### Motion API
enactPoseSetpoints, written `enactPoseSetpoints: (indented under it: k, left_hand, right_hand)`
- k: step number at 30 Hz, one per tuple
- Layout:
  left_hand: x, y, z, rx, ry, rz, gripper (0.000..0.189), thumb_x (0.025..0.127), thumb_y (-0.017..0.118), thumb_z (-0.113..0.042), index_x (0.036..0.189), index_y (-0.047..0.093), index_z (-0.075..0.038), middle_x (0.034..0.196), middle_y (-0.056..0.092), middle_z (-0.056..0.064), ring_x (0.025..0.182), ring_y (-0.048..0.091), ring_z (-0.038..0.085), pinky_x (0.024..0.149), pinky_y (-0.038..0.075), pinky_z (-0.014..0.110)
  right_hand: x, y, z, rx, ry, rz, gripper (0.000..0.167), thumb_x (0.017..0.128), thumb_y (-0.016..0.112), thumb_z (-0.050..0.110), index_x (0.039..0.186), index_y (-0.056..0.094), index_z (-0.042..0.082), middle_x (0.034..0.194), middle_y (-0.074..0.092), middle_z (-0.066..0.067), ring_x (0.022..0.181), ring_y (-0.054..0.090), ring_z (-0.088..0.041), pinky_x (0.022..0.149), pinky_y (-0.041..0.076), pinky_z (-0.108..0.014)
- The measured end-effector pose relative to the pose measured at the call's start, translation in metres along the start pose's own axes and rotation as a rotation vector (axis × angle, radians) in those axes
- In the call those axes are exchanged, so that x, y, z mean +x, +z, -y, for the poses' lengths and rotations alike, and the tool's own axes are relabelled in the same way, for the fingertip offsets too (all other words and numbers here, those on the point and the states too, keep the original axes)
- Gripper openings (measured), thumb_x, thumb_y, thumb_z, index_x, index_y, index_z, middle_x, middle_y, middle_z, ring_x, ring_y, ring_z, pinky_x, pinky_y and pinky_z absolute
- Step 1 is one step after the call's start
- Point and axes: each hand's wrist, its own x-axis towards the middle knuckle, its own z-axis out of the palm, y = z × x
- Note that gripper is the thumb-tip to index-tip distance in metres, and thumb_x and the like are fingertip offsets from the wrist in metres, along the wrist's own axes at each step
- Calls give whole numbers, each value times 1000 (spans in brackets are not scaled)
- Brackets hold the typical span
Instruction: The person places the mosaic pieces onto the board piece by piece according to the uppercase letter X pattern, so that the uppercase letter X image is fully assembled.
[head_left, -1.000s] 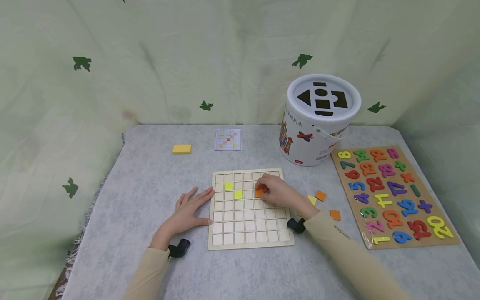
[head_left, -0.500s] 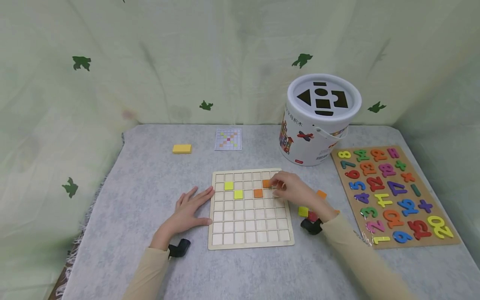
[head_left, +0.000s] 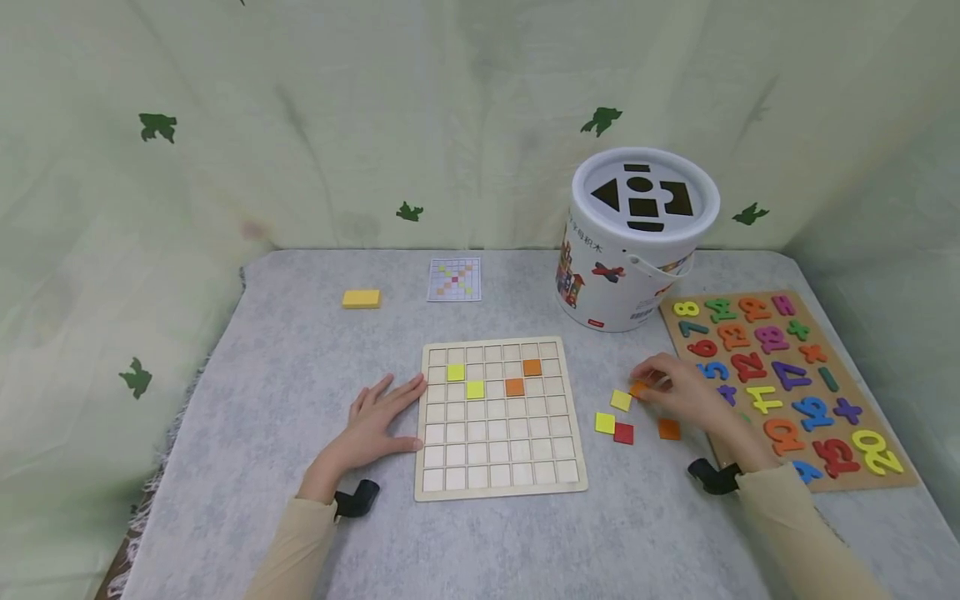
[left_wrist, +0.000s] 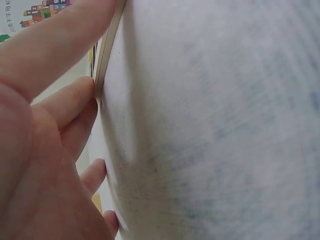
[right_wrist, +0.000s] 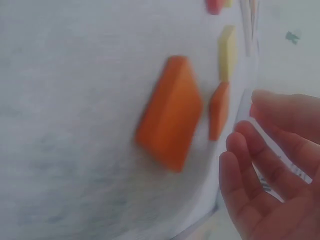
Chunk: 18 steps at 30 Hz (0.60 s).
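My left hand [head_left: 378, 421] lies on the cloth with fingers spread, its fingertips and thumb at the left edge of a wooden grid board [head_left: 498, 431]. Two yellow-green tiles [head_left: 456, 372] and two orange tiles [head_left: 532, 367] sit in the board's squares. To the board's right, my right hand [head_left: 682, 396] reaches over a loose orange tile [head_left: 638, 391]. In the right wrist view its fingers are slightly bent and hold nothing, close beside that tile. Another orange tile [right_wrist: 170, 115] lies nearer the wrist. Two loose yellow tiles [head_left: 604, 423] and a red tile [head_left: 623, 433] lie to the left.
A small card with a coloured grid pattern [head_left: 454, 279] lies behind the board, with a yellow block [head_left: 362, 299] to its left. At the back right stands a white lidded bucket [head_left: 615, 300]. A number puzzle board [head_left: 885, 479] lies at the right, partly under the right forearm.
The right hand has left an orange tile in the board's second row, beyond the orange one set down before it, and has moved right to the loose tiles. The left hand stays put.
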Motion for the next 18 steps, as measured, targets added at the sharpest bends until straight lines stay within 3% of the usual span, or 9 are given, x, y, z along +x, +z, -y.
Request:
enactPoseSetpoints:
  k: [8, 18]
  left_hand:
    - [0, -1, -1, -6, -11, 12, 86, 80, 75, -40, 150, 32, -12, 156, 25, 5, 142, 2, 40, 107, -6, 60]
    - [-1, -1, -1, -14, -11, 7, 86, 81, 75, -39, 150, 33, -11, 156, 25, 5, 142, 2, 40, 107, -7, 60]
  right_hand:
    - [-11, 4, 1, -4, -12, 7, 21, 83, 71, 0, 104, 67, 3, 100, 62, -5, 87, 55, -22, 77, 52, -38]
    - [-25, 21, 12, -35, -115, 67, 22, 80, 74, 0, 98, 67, 9, 90, 59, 3, 80, 54, -14, 68, 51, -27]
